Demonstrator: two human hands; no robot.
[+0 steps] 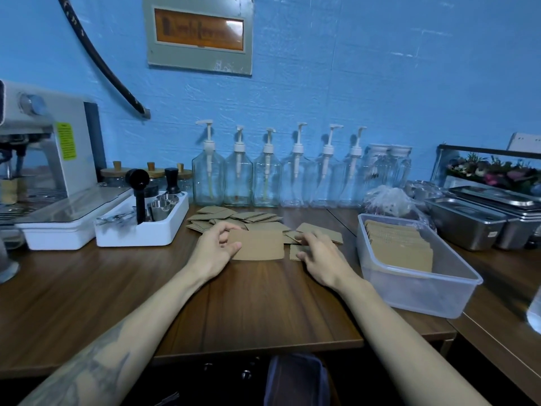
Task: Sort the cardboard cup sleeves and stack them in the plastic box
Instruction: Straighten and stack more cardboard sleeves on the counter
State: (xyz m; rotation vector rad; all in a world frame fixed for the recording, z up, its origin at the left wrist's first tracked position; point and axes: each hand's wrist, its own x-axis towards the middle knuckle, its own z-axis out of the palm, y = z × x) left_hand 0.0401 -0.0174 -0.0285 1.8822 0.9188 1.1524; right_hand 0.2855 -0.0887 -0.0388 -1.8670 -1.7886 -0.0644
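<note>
At the middle of the tabletop (263,303), toward its rear edge, I see the left hand (215,249) pinching a small stack of cardboard cup sleeves (257,244) by its left end, thumb on the near face and fingers curled behind. The right hand (317,256) rests on loose sleeves just beside that stack; its fingers are bent over them, but I cannot tell whether they grip or merely press. I cannot count the sleeves held in the left hand.

Behind the hands lies a scattered pile of sleeves (234,216), more than ten by my count, overlapping too much for an exact figure. The plastic box (415,284) stands near the tabletop's right edge, already holding one leaning row of sleeves (398,244), too many and too tight to count.

My assessment: the sleeves are light, flat, and moderately stiff, with corrugated faces that should not slip. They will crease if squeezed at the middle. Holding them by the short ends keeps the edges squared.

There are six pump bottles (238,174) along the rear edge.
</note>
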